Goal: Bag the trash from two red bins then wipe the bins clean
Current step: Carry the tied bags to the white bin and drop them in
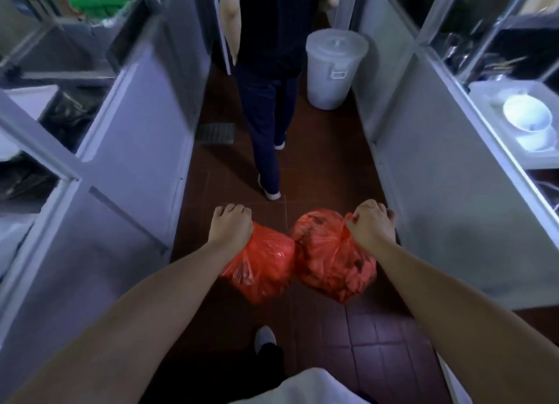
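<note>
Forward, fists: left hand [231,225], right hand [372,225], bags [266,264].

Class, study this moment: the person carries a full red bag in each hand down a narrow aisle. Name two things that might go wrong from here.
1. Another person stands close ahead in the aisle; the carrier may bump into them.
2. The left hand and right hand each grip a bulging bag by its gathered top; the left red bag or right red bag might tear or slip, spilling trash on the tiled floor.

Dim aisle, bluish cast; motion blur, edges bowed; shelves [499,55] perhaps out of focus.
</note>
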### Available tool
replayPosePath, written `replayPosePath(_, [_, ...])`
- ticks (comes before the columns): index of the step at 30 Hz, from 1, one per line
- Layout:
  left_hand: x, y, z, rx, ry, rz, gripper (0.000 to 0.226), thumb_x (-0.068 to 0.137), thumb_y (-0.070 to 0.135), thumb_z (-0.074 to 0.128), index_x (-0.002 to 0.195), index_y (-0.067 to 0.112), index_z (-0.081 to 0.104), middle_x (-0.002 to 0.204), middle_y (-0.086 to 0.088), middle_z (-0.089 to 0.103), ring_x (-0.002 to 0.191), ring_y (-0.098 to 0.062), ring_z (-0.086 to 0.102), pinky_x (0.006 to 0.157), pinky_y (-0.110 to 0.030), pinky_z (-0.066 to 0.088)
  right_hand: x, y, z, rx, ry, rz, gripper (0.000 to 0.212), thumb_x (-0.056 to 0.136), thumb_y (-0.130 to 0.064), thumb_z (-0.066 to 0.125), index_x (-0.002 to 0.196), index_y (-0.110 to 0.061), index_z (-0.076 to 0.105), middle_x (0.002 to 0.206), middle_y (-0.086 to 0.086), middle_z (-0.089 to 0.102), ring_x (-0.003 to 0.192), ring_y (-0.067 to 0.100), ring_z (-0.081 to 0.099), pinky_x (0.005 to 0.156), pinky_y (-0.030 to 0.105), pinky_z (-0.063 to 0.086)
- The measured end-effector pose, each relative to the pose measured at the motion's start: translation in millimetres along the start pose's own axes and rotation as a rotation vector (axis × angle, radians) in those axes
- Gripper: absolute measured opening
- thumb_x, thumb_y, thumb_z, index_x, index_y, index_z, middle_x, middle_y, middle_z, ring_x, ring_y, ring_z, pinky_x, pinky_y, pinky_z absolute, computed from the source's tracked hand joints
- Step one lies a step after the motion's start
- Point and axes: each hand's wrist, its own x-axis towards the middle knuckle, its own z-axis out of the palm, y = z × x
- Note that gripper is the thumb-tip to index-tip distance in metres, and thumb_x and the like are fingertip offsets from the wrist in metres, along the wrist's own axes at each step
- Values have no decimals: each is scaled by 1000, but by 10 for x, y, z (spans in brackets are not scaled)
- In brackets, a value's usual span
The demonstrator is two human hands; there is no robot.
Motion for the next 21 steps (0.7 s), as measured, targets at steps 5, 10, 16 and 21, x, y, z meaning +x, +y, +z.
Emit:
replayPosePath(5, [1238, -364, -220, 43, -6, 54, 24, 90, 27, 48, 104, 19, 66, 105, 2, 65, 105, -22, 56, 90, -38, 37, 1069, -398, -237, 8, 57, 55, 27, 93, -40, 54, 97, -20, 71, 110, -2, 54, 110, 23, 50, 109, 45, 26])
replayPosePath(10, [2286, -511, -299, 63, -24, 102, 24, 92, 26, 46, 107, 20, 64, 109, 2, 63, 108, -21, 54, 93, -37, 35, 2078, -608, -337, 31, 66, 67, 24, 90, -38, 56, 97, -22, 72, 113, -2, 55, 113, 23, 50, 110, 45, 26])
replayPosePath(16, [3640, -717, -244, 115, -39, 74, 24, 91, 26, 46, 104, 18, 65, 106, 1, 63, 107, -22, 54, 93, -38, 34, 3548, -839, -319, 91, 16, 38, 21, 83, -32, 58, 93, -21, 72, 110, -4, 55, 111, 22, 50, 112, 45, 26])
replayPosePath(21, [4655, -960, -414, 177, -15, 59, 20, 87, 23, 49, 96, 18, 65, 99, 0, 65, 100, -23, 56, 92, -39, 35, 4749, -1092, -471, 76, -28, -62, 19, 83, -35, 57, 92, -23, 69, 109, -5, 54, 112, 21, 50, 114, 47, 24])
